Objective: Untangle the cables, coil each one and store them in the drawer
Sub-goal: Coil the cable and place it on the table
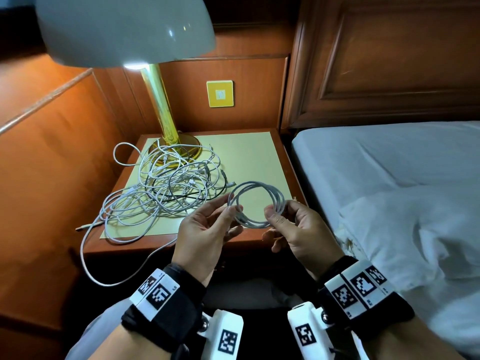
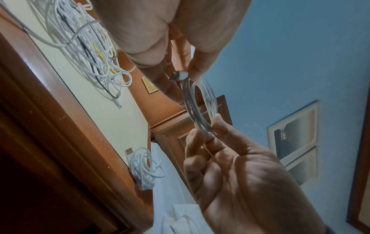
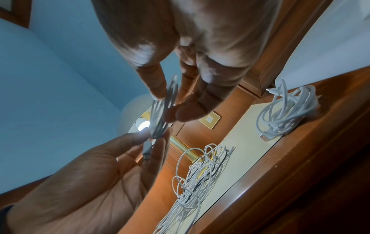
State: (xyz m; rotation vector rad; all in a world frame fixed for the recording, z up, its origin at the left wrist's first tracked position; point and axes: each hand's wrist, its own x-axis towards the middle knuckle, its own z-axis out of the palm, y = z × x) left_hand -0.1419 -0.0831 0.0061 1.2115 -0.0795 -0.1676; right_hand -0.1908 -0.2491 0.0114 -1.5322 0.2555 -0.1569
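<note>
A small round coil of white cable (image 1: 255, 203) hangs in the air over the front of the nightstand (image 1: 259, 157), held between both hands. My left hand (image 1: 233, 207) pinches its left side, and the left wrist view shows a plug (image 2: 180, 75) between those fingertips. My right hand (image 1: 279, 209) pinches the coil's right side between thumb and forefinger (image 3: 158, 93). A big tangle of white cables with one black one (image 1: 166, 183) lies on the left half of the nightstand top. No drawer can be made out.
A brass lamp (image 1: 166, 120) with a white shade stands at the back left, its base under the tangle. One cable end (image 1: 85, 255) trails over the front left edge. A rough white cable bundle (image 3: 286, 109) lies at the nightstand's front right corner. A bed (image 1: 389, 178) adjoins on the right.
</note>
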